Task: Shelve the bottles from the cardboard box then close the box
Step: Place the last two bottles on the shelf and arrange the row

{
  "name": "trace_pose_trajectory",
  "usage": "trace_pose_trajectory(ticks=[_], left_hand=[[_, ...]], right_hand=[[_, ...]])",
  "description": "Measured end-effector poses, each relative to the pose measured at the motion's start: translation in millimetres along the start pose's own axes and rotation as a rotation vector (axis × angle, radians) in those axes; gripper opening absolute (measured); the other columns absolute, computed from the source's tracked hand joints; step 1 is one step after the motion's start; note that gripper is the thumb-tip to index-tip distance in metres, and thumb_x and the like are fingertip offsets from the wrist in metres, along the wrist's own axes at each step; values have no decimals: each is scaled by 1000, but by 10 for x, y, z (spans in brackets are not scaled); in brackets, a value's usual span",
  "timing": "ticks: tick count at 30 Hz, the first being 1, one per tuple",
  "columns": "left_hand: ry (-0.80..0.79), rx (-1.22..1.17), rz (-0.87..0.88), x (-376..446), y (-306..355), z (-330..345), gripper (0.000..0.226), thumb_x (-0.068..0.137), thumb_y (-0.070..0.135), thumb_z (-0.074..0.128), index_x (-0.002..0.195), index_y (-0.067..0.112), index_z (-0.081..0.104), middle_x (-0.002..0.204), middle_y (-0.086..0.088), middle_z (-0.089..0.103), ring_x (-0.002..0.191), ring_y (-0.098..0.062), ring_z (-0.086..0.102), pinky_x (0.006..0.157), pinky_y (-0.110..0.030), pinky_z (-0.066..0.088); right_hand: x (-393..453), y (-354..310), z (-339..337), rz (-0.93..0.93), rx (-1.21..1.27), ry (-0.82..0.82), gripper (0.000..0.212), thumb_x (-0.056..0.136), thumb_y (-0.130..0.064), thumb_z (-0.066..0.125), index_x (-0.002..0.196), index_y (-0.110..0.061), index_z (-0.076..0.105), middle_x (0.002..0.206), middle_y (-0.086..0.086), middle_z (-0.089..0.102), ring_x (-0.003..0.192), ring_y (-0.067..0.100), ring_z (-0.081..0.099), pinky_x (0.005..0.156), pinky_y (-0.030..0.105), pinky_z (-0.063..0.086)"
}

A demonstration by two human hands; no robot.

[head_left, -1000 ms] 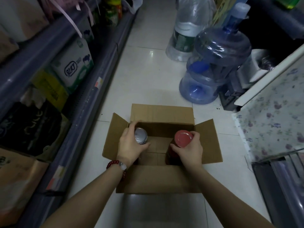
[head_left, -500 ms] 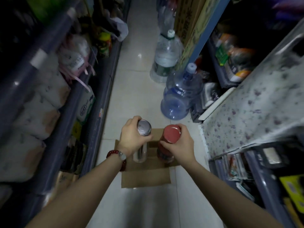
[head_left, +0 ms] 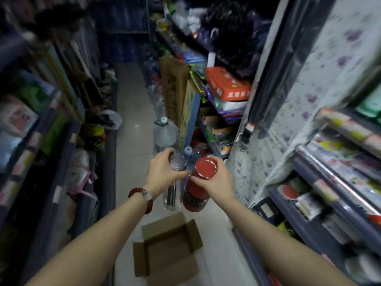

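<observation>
Two rows of stocked shelves line a narrow aisle. On the near floor sits one cardboard box, flaps open. Above it are two bottles, upright and side by side: the left hand grips the silver-capped clear bottle, the right hand the red bottle.

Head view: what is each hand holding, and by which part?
The left hand grips the silver-capped clear bottle near its top. The right hand grips the red bottle just below its red cap, both above the open box.
</observation>
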State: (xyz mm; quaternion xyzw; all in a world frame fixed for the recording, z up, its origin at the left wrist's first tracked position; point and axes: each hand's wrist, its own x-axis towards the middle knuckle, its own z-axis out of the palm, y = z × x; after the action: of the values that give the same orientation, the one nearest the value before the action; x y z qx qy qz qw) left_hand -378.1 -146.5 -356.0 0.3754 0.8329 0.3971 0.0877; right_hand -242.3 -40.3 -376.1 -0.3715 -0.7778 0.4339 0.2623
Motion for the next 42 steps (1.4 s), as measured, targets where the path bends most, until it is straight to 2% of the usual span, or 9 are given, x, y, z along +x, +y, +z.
trace_pose_trajectory(ticks=[8,15,18,20,24,30,34,37,42], left_hand=[[-37,-55,248,372,1437,-488,65,59,44,84,114,22,57,104,3,56,98,-10,50,80,-22,38],[-51,-346,329,513,2504,-522,72,59,39,87,121,32,52,106,13,60,95,-5,58,73,-13,40],[-72,-435,348,624,2960,-468,74,54,47,86,117,35,52,101,14,61,91,-8,62,78,-26,53],[-88,-484,344,694,3249,-429,71,48,55,84,110,37,55,99,11,64,91,-13,65,82,-37,56],[-104,-560,385,745,3776,-332,58,50,49,87,101,29,65,95,7,70,89,-11,67,83,-30,55],[-223,-599,500,762,4392,-205,61,48,55,84,102,34,64,105,6,65,95,-9,62,80,-25,51],[-339,-683,591,761,4811,-182,58,60,39,86,111,27,63,105,5,64,90,-9,63,72,-21,47],[-408,-742,669,756,5207,-196,63,53,41,88,110,27,64,106,-2,68,92,-17,67,81,-32,55],[-427,-854,834,565,5950,-247,68,40,55,86,100,32,67,104,0,69,93,-19,69,87,-43,56]], right_hand=[[201,-828,-1074,-69,59,228,94,46,-51,83,130,-25,49,122,-5,62,113,13,58,100,37,47],[243,-1343,-2161,-129,129,402,83,59,-31,89,128,-22,46,107,-7,59,100,9,58,86,18,43],[301,-1516,-2641,-152,112,472,67,60,-33,88,116,-26,51,99,-11,60,91,4,59,77,5,44],[334,-1597,-2921,-175,111,521,65,56,-41,88,110,-28,54,101,-10,64,93,5,61,85,15,50],[317,-1706,-3406,-189,65,626,78,50,-54,85,118,-29,56,112,-6,65,105,13,61,95,37,50],[181,-1809,-4012,-174,108,680,69,51,-45,89,111,-26,60,106,-7,68,96,8,66,88,37,56],[80,-1919,-4363,-147,88,759,74,44,-51,87,108,-27,61,105,-5,68,96,11,66,87,37,56],[-43,-2087,-4652,-165,76,857,63,47,-46,89,101,-29,61,101,-7,68,93,11,66,85,35,56],[-364,-2417,-5171,-202,6,1079,78,46,-49,89,114,-24,61,108,-4,66,98,11,65,86,34,56]])
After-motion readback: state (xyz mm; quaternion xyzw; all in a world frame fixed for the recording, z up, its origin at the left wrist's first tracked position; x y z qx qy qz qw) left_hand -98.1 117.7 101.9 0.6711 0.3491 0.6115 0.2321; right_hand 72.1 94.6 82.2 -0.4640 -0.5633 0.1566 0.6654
